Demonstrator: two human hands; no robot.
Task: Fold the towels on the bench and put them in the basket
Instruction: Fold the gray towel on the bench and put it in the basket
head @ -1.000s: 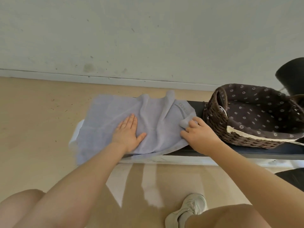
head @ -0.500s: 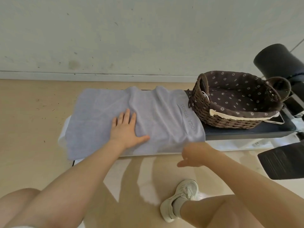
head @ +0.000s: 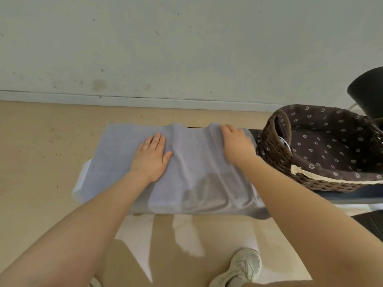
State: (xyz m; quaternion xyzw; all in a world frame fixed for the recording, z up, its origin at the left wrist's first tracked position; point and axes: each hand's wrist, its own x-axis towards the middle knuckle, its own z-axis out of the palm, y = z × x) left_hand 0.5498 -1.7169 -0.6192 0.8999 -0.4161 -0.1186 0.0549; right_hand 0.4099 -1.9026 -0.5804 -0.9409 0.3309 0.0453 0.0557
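A light lavender-grey towel (head: 192, 179) lies spread over the bench (head: 352, 195), with a few raised wrinkles running front to back. My left hand (head: 151, 156) presses flat on the towel's middle, fingers straight and together. My right hand (head: 236, 143) rests on the towel's far right part, fingers extended toward the far edge; motion blur hides whether the fingertips pinch the cloth. The woven brown basket (head: 275, 150), lined with dark flowered fabric, stands on the bench just right of the towel and holds no towels.
A white wall and skirting run behind the bench. A black padded roller (head: 371, 92) stands at the far right. White cloth (head: 79, 183) shows under the towel's left end. My shoe (head: 242, 268) is on the tan floor below.
My right hand rose from below the bench's front edge and came down on the towel's far right part. The left hand stayed pressed on the towel's middle. The camera view shifted left.
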